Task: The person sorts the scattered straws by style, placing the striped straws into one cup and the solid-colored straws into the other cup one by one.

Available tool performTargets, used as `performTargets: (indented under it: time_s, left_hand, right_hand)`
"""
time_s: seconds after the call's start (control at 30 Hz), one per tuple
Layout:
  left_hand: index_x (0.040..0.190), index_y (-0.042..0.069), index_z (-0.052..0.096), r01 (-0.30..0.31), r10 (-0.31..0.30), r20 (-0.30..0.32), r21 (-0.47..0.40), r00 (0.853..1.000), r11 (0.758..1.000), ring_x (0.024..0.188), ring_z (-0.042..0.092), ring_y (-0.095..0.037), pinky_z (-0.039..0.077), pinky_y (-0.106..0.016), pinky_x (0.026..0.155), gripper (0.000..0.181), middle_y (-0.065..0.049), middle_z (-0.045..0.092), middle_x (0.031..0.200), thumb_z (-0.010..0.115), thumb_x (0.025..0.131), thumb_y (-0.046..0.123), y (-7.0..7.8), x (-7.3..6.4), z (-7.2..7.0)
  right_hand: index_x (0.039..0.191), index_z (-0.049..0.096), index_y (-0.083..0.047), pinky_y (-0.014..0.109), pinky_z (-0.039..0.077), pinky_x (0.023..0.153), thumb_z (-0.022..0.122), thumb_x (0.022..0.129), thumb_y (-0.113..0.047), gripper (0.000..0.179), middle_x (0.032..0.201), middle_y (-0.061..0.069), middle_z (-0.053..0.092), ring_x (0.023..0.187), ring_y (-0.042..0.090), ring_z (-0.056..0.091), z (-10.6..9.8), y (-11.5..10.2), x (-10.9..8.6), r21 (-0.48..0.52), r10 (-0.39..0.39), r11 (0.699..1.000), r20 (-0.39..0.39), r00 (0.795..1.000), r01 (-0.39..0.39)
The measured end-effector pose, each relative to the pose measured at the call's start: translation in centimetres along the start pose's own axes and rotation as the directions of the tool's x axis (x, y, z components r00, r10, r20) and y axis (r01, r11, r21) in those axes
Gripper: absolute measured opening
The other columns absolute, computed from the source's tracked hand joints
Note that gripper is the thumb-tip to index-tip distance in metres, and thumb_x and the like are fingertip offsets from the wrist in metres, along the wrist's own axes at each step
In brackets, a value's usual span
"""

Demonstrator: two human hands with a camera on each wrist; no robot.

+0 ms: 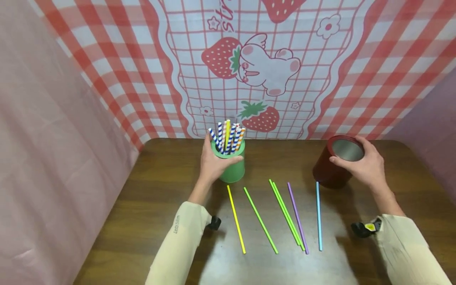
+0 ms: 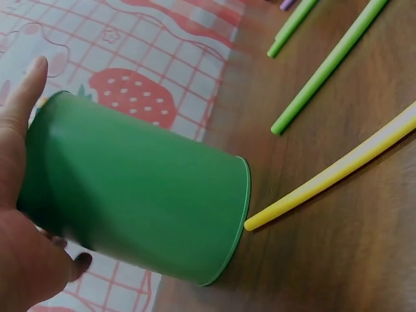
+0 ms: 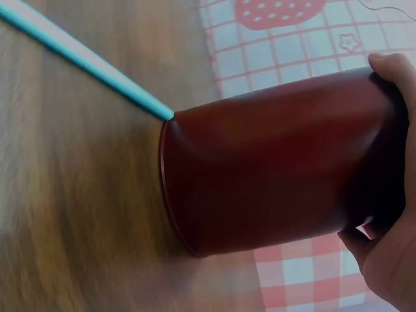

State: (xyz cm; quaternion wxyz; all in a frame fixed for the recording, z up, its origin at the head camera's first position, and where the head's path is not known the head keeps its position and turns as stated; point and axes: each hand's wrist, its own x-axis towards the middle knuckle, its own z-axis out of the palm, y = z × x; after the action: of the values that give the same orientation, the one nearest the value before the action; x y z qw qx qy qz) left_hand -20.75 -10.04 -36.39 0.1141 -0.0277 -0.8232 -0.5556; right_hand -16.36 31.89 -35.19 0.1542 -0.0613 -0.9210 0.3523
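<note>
My left hand (image 1: 213, 161) grips the upper part of a green cup (image 1: 233, 171), thumb across its near side. Striped and coloured paper straws (image 1: 228, 138) stand in that cup. On the right, my right hand (image 1: 368, 164) holds a dark red cup (image 1: 331, 168) near its rim; its visible inside shows a grey metallic surface and no straws. In the left wrist view the green cup (image 2: 143, 188) stands beside the end of a yellow straw (image 2: 331, 172). A light blue straw (image 3: 91, 62) reaches the base of the red cup (image 3: 273, 169) in the right wrist view.
Between the arms, several loose straws lie on the wooden table (image 1: 160, 221): yellow (image 1: 236, 219), green (image 1: 261, 220), a green pair (image 1: 286, 213), purple (image 1: 298, 217) and light blue (image 1: 319, 215). Behind hangs a strawberry-print cloth (image 1: 192, 59); a pink curtain (image 1: 53, 138) is at left.
</note>
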Motion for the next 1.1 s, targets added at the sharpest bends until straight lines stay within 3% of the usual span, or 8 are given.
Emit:
performTargets:
  time_s: [0.13, 0.27, 0.37, 0.47, 0.6, 0.7, 0.83, 1.1]
  left_hand:
    - [0.152, 0.016, 0.020, 0.078, -0.075, -0.039, 0.073, 0.996, 0.994, 0.131, 0.040, -0.022, 0.037, -0.046, 0.107, 0.122, -0.007, 0.041, 0.144, 0.089, 0.057, 0.049, 0.0, -1.7, -0.9]
    - [0.134, 0.005, 0.050, 0.120, -0.119, -0.018, 0.230, 0.993, 0.966, 0.107, 0.059, -0.025, 0.050, -0.043, 0.090, 0.084, -0.010, 0.062, 0.118, 0.085, 0.067, 0.040, -0.1, -3.7, -1.5]
    - [0.109, 0.004, 0.067, 0.090, -0.141, 0.090, 0.424, 0.986, 0.901, 0.084, 0.065, -0.024, 0.054, -0.040, 0.076, 0.052, -0.005, 0.070, 0.088, 0.080, 0.073, 0.039, -0.2, -5.3, -1.2]
    - [0.080, 0.011, 0.070, 0.049, -0.187, 0.186, 0.569, 0.965, 0.821, 0.070, 0.061, -0.023, 0.051, -0.037, 0.064, 0.035, 0.001, 0.063, 0.067, 0.078, 0.073, 0.044, -0.1, -6.6, -0.2]
    - [0.056, 0.016, 0.059, 0.057, -0.225, 0.183, 0.642, 0.957, 0.764, 0.062, 0.056, -0.023, 0.048, -0.036, 0.058, 0.038, 0.000, 0.055, 0.057, 0.079, 0.071, 0.044, -0.3, -7.3, 1.2]
    - [0.049, 0.016, 0.052, 0.080, -0.224, 0.140, 0.653, 0.964, 0.753, 0.060, 0.055, -0.026, 0.049, -0.038, 0.058, 0.041, -0.001, 0.052, 0.054, 0.081, 0.070, 0.037, -1.0, -7.4, 1.8]
    - [0.044, 0.017, 0.045, 0.096, -0.204, 0.100, 0.633, 0.974, 0.768, 0.056, 0.052, -0.025, 0.048, -0.037, 0.056, 0.042, 0.002, 0.046, 0.047, 0.079, 0.068, 0.026, -1.8, -7.4, 2.1]
    - [0.044, 0.015, 0.054, 0.145, -0.228, 0.064, 0.599, 0.972, 0.787, 0.059, 0.057, -0.025, 0.051, -0.038, 0.060, 0.035, 0.006, 0.049, 0.043, 0.080, 0.065, 0.024, -2.5, -7.5, 1.3]
  right_hand:
    - [0.150, 0.029, -0.010, 0.056, 0.039, 0.080, 0.077, 0.076, -0.042, 0.093, 0.141, 0.026, 0.041, 0.118, 0.043, 0.039, -0.3, 0.2, -0.5, 0.019, 0.039, 0.999, -0.014, 0.999, -0.039]
    - [0.151, 0.029, -0.014, 0.053, 0.038, 0.080, 0.077, 0.076, -0.043, 0.094, 0.143, 0.023, 0.041, 0.120, 0.041, 0.039, -1.0, 0.3, -0.8, 0.022, 0.067, 0.998, -0.030, 0.997, -0.067]
    - [0.151, 0.030, -0.016, 0.051, 0.037, 0.081, 0.078, 0.075, -0.043, 0.094, 0.144, 0.022, 0.041, 0.120, 0.041, 0.039, -1.4, 0.2, -1.1, 0.018, 0.084, 0.996, -0.046, 0.995, -0.083]
    - [0.150, 0.031, -0.016, 0.051, 0.036, 0.081, 0.078, 0.075, -0.043, 0.093, 0.144, 0.022, 0.041, 0.121, 0.040, 0.038, -1.6, 0.0, -1.5, 0.018, 0.106, 0.994, -0.061, 0.993, -0.105]
    - [0.151, 0.029, -0.017, 0.055, 0.038, 0.083, 0.077, 0.075, -0.044, 0.094, 0.146, 0.021, 0.039, 0.123, 0.041, 0.038, -1.4, -0.2, -1.9, 0.028, 0.126, 0.992, -0.063, 0.990, -0.124]
    - [0.152, 0.028, -0.017, 0.056, 0.039, 0.083, 0.078, 0.075, -0.044, 0.096, 0.146, 0.021, 0.039, 0.122, 0.041, 0.039, -0.9, -0.2, -2.3, 0.036, 0.123, 0.992, -0.060, 0.991, -0.121]
    - [0.151, 0.030, -0.016, 0.055, 0.039, 0.082, 0.080, 0.074, -0.041, 0.096, 0.145, 0.022, 0.041, 0.121, 0.042, 0.040, -0.3, -0.3, -3.0, 0.041, 0.104, 0.994, -0.063, 0.993, -0.102]
    - [0.149, 0.035, -0.013, 0.051, 0.040, 0.077, 0.082, 0.071, -0.037, 0.094, 0.140, 0.024, 0.045, 0.116, 0.044, 0.043, 1.1, -1.0, -4.0, 0.044, 0.020, 0.999, -0.052, 0.998, -0.018]
